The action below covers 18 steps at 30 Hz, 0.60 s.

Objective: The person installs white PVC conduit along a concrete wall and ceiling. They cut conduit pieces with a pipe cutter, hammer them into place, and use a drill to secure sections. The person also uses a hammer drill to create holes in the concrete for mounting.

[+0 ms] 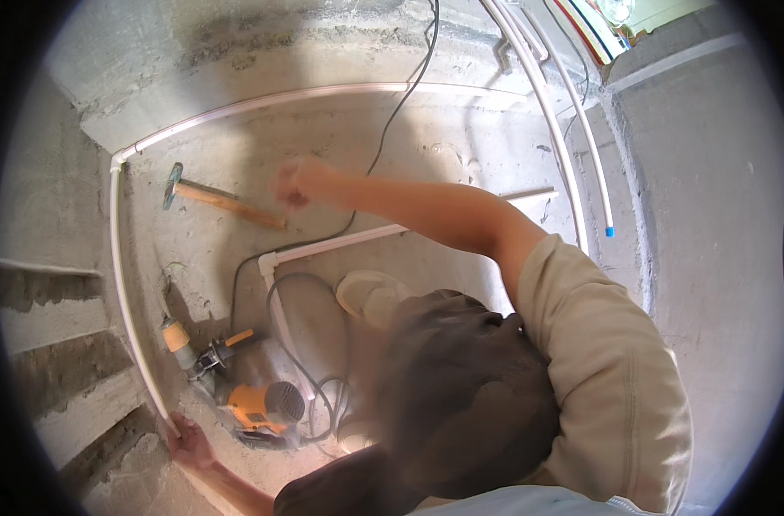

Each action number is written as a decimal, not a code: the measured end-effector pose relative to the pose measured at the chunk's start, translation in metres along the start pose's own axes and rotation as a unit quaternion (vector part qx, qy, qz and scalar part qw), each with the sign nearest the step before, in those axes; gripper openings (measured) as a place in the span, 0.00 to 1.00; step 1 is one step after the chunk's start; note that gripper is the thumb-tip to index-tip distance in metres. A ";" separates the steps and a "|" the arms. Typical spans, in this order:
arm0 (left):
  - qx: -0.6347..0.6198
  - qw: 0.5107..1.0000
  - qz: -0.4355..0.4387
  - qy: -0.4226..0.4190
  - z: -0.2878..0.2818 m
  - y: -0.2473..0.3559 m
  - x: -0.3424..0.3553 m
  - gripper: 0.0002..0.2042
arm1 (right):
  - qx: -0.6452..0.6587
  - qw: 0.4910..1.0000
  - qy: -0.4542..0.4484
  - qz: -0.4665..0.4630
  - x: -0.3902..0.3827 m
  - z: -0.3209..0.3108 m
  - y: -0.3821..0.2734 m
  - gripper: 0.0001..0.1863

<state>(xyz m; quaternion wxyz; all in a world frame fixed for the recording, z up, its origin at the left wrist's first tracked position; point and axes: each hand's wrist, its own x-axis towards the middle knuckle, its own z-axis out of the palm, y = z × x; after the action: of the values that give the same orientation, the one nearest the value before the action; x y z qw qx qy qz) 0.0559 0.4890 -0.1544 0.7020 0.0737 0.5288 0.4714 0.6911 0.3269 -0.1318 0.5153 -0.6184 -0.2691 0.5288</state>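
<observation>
Pipe [115,232] joined at elbow [118,161], near end seemingly unfinished.
Left hand [191,442] grips it; right hand [304,182] too blurred to tell.

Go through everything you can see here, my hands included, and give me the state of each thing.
Left hand: closed on the lower end of the left white pipe
Right hand: held out, blurred; grip unclear
Left white pipe: joined at its far end to an elbow
Hammer: lying down
Orange power tool: lying down; on or off, cannot tell
Black cable: loose, unwound
L-shaped white pipe: assembled, lying down
</observation>
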 end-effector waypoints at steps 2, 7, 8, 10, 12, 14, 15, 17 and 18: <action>0.003 0.994 -0.010 -0.110 -0.007 0.000 0.004 0.14 | -0.126 0.977 -0.161 -0.063 -0.046 0.033 0.012 0.13; -0.068 0.985 -0.006 -0.156 -0.005 -0.008 -0.007 0.09 | -0.276 0.856 -0.432 0.071 -0.184 0.108 0.019 0.20; -0.101 0.973 -0.009 -0.206 -0.002 -0.012 -0.010 0.09 | -0.301 0.834 -0.462 0.024 -0.208 0.116 0.017 0.20; -0.127 0.979 0.012 -0.159 0.006 -0.015 -0.017 0.09 | -0.310 0.737 -0.548 0.247 -0.231 0.118 0.012 0.19; -0.152 0.974 0.004 -0.168 0.015 -0.012 -0.025 0.09 | -0.203 0.741 -0.562 0.306 -0.246 0.121 0.013 0.17; -0.155 0.981 -0.017 -0.117 0.023 -0.006 -0.033 0.09 | -0.176 0.727 -0.617 0.244 -0.251 0.124 0.021 0.16; -0.134 0.986 -0.018 -0.103 0.026 -0.003 -0.037 0.09 | -0.210 0.719 -0.638 0.178 -0.253 0.129 0.029 0.15; -0.099 0.994 -0.013 -0.047 0.028 0.001 -0.044 0.09 | -0.224 0.744 -0.610 0.155 -0.259 0.141 0.047 0.14; -0.075 0.997 0.001 -0.033 0.028 0.001 -0.048 0.10 | -0.249 0.765 -0.577 0.140 -0.259 0.146 0.055 0.14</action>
<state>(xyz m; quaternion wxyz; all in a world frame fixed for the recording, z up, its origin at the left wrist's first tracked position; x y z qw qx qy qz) 0.0778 0.4648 -0.1092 0.7221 0.0368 0.4680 0.5081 0.4667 0.1331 -0.0719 0.0113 -0.3338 -0.5483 0.7667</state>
